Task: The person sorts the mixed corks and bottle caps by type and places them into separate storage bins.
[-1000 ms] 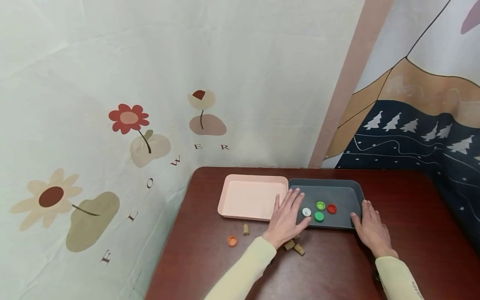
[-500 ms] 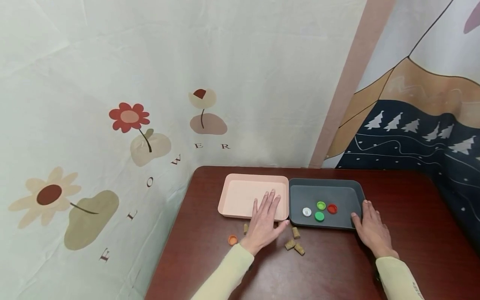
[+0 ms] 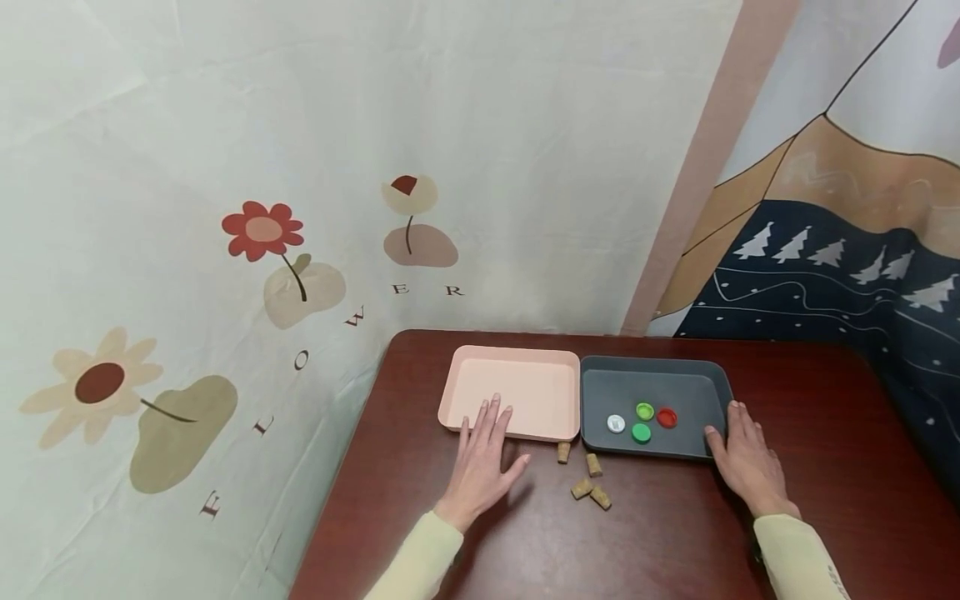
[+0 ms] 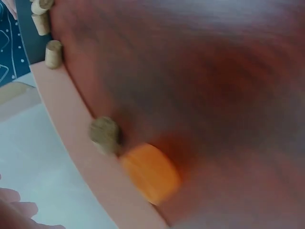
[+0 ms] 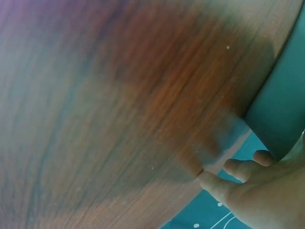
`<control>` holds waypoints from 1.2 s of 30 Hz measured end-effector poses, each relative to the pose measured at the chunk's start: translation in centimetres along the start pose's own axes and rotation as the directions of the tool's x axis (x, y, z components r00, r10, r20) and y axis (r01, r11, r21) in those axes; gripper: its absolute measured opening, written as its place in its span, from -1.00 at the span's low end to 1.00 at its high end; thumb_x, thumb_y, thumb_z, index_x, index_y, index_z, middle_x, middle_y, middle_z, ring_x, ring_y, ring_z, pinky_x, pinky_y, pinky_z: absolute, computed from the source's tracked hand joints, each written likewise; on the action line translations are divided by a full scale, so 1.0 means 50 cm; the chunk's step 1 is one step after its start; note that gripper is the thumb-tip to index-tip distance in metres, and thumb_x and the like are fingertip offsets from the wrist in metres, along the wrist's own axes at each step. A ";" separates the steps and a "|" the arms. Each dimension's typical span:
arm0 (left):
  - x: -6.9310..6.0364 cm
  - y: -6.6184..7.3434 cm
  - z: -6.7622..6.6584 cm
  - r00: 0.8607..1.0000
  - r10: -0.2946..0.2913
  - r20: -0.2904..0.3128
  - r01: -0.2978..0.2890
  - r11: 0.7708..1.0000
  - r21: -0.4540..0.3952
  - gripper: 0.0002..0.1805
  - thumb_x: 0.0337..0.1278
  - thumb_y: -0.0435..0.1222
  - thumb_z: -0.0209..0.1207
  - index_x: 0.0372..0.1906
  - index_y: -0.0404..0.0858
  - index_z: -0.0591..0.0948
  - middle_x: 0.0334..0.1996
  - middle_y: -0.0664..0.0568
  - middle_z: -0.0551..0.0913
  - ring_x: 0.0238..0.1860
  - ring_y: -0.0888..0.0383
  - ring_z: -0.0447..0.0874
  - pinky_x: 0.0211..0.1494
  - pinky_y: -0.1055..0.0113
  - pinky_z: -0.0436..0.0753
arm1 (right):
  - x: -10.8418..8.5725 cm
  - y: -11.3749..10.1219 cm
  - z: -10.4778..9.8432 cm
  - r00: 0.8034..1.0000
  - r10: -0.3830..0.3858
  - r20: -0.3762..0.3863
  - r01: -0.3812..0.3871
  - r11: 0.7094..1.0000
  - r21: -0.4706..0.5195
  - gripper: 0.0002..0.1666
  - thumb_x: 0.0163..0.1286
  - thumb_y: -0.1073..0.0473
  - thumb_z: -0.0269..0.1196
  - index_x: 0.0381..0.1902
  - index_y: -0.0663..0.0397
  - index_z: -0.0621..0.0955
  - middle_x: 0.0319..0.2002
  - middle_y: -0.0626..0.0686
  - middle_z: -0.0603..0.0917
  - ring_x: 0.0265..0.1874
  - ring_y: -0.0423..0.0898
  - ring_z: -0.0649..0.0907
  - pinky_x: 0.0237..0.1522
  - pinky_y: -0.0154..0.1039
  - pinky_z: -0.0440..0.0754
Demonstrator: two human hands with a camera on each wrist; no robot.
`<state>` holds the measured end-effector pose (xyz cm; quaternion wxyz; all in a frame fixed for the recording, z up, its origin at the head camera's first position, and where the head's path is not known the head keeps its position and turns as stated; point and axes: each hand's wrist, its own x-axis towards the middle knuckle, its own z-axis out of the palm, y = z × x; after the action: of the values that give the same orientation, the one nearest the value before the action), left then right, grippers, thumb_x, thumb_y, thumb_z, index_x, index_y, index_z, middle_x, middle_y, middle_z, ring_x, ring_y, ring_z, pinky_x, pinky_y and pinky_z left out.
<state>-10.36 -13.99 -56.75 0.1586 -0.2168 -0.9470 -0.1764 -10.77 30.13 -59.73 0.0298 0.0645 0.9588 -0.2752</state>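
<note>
My left hand (image 3: 483, 467) reaches over the near edge of the pink tray (image 3: 555, 392), fingers extended and thumb spread, gripping nothing. Close to it in the left wrist view, an orange bottle cap (image 4: 150, 174) and a cork (image 4: 104, 133) lie by the tray's rim; the hand hides both in the head view. My right hand (image 3: 750, 462) rests at the near right corner of the dark grey tray (image 3: 675, 379), fingers straight along its side and thumb at the rim. Inside that tray sit a white cap (image 3: 616, 424), a light green cap (image 3: 645, 411), a green cap (image 3: 641, 432) and a red cap (image 3: 667, 417).
Several more corks lie on the brown table (image 3: 637, 542), including one cork (image 3: 563, 452) by the pink tray's near corner and another cork (image 3: 600, 497) farther forward. The two trays stand side by side. A printed cloth (image 3: 540, 167) hangs behind the table.
My left hand has moved left, from over the grey tray's near left corner to the pink tray's near edge, uncovering corks and covering the orange cap. My right hand has stayed put.
</note>
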 end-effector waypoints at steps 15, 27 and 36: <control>-0.085 -0.074 -0.026 0.989 -0.146 0.010 0.146 0.989 0.030 -0.05 0.16 0.08 0.38 0.54 -0.29 0.32 0.58 -0.28 0.19 0.53 -0.21 0.24 0.38 -0.42 0.30 | -0.002 0.004 0.001 1.000 -0.010 -0.009 0.010 1.000 0.023 -0.02 0.68 -0.24 -0.20 0.62 0.39 -0.20 0.59 0.49 -0.18 0.47 0.62 -0.05 0.23 0.67 0.03; -0.124 -0.095 -0.023 0.975 -0.208 0.082 0.204 0.978 0.048 -0.06 0.12 0.10 0.39 0.51 -0.29 0.39 0.51 -0.25 0.34 0.48 -0.30 0.31 0.35 -0.45 0.29 | -0.001 0.004 0.003 1.000 -0.006 -0.011 0.007 1.000 0.026 -0.02 0.68 -0.23 -0.18 0.62 0.40 -0.20 0.59 0.49 -0.18 0.47 0.62 -0.05 0.23 0.66 0.02; -0.125 -0.096 -0.018 0.945 -0.277 0.171 0.259 0.958 0.121 -0.20 0.08 0.18 0.37 0.35 -0.20 0.58 0.37 -0.20 0.50 0.47 -0.30 0.33 0.38 -0.43 0.26 | 0.001 0.002 0.001 1.000 0.000 -0.006 0.001 1.000 0.022 -0.03 0.68 -0.21 -0.17 0.62 0.41 -0.19 0.58 0.50 -0.16 0.47 0.63 -0.04 0.24 0.66 0.02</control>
<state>-7.05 -20.61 -59.58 0.0540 -0.0935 -0.9858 -0.1289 -10.78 30.16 -59.83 0.0262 0.0654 0.9557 -0.2856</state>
